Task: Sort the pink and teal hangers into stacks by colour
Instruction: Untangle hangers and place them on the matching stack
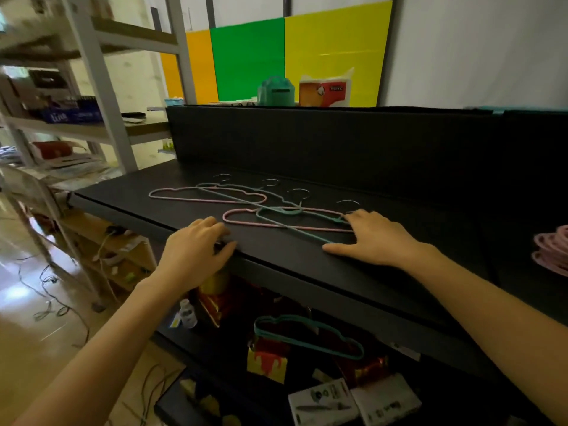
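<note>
Pink and teal hangers lie tangled on the black table (307, 265). One pink hanger (172, 192) lies at the far left and another pink hanger (246, 221) nearer the front, with a teal hanger (276, 213) across it. My right hand (372, 238) lies flat on the table with its fingers on the right end of these hangers. My left hand (196, 250) rests on the table's front edge, left of the hangers, holding nothing. A stack of pink hangers (553, 250) sits at the right edge. A stack of teal hangers (307, 335) lies on the shelf below.
A black back panel (338, 139) rises behind the table. On top of it stand a teal box (276, 92) and an orange packet (325, 90). White shelving (92, 87) stands at the left. Boxes (353, 401) and cables crowd the floor under the table.
</note>
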